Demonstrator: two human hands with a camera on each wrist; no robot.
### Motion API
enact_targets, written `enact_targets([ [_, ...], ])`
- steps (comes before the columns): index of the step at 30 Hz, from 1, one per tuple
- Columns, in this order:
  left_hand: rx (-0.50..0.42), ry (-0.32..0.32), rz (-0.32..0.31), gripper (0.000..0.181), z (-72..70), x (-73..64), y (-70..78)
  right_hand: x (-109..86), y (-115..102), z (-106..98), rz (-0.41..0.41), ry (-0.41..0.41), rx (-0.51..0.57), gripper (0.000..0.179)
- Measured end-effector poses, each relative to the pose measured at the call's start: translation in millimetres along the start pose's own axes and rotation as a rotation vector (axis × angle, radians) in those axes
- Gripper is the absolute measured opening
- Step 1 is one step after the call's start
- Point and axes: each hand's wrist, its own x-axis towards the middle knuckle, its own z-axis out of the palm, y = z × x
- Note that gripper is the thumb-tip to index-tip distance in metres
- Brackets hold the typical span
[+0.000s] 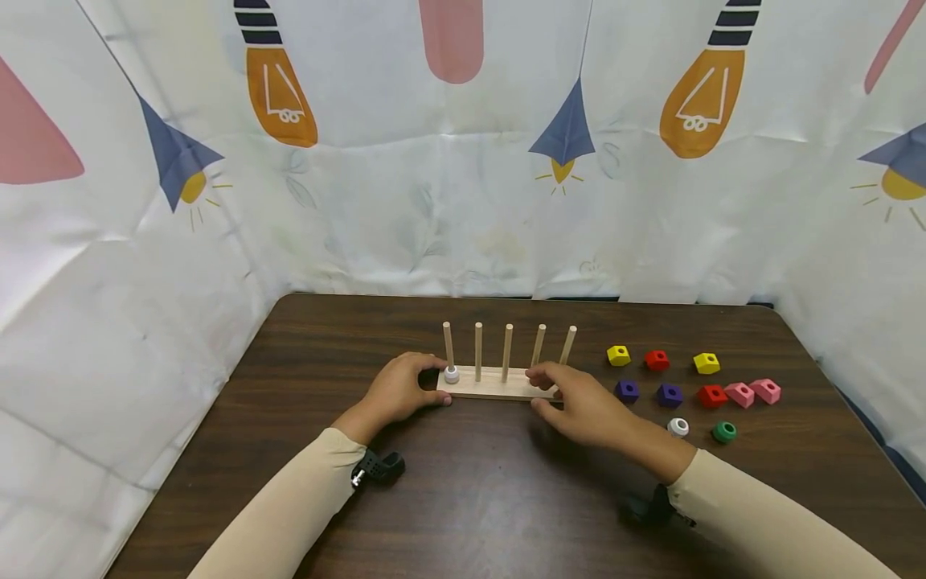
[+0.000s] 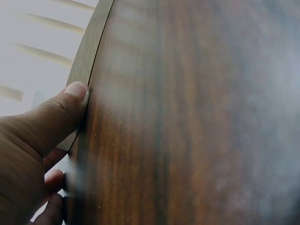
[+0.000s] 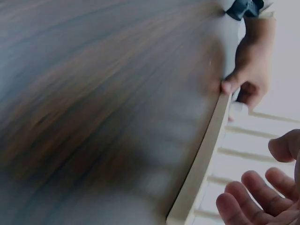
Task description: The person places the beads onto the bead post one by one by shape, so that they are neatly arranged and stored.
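Note:
A pale wooden board (image 1: 488,389) with several upright pegs lies on the dark table. One white bead (image 1: 452,375) sits at the foot of its leftmost peg. My left hand (image 1: 399,389) holds the board's left end; in the left wrist view the thumb (image 2: 70,101) presses its front edge, with the other fingers partly hidden behind. Over the board's right part hovers my right hand (image 1: 582,404). Its fingers (image 3: 255,197) look loosely bent and apart in the right wrist view, with nothing between them.
Right of the board lie loose beads: yellow (image 1: 618,355), red (image 1: 657,360), purple (image 1: 669,395), pink (image 1: 739,394), white (image 1: 678,427) and green (image 1: 724,432). A patterned curtain (image 1: 463,217) hangs behind the brown table (image 1: 463,498).

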Motion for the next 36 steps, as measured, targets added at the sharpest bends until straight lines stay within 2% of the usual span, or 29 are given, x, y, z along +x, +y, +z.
enact_targets([
  [6, 0.003, 0.003, -0.002, 0.055, 0.6, 0.3, 0.5, -20.6, 20, -18, 0.035, 0.010, -0.032, 0.036],
  [19, 0.004, 0.000, -0.002, 0.054, 2.0, 0.0, 1.6, -68.2, 60, -57, 0.169, 0.068, -0.093, 0.035],
  [28, 0.003, 0.010, 0.011, 0.054, 0.8, 0.1, 0.9, -95.5, 85, -71, 0.143, 0.073, -0.140, 0.039],
  [36, 0.002, 0.012, 0.007, 0.055, 0.6, -0.5, -0.2, -109.6, 97, -75, 0.124, 0.046, -0.162, 0.043],
])
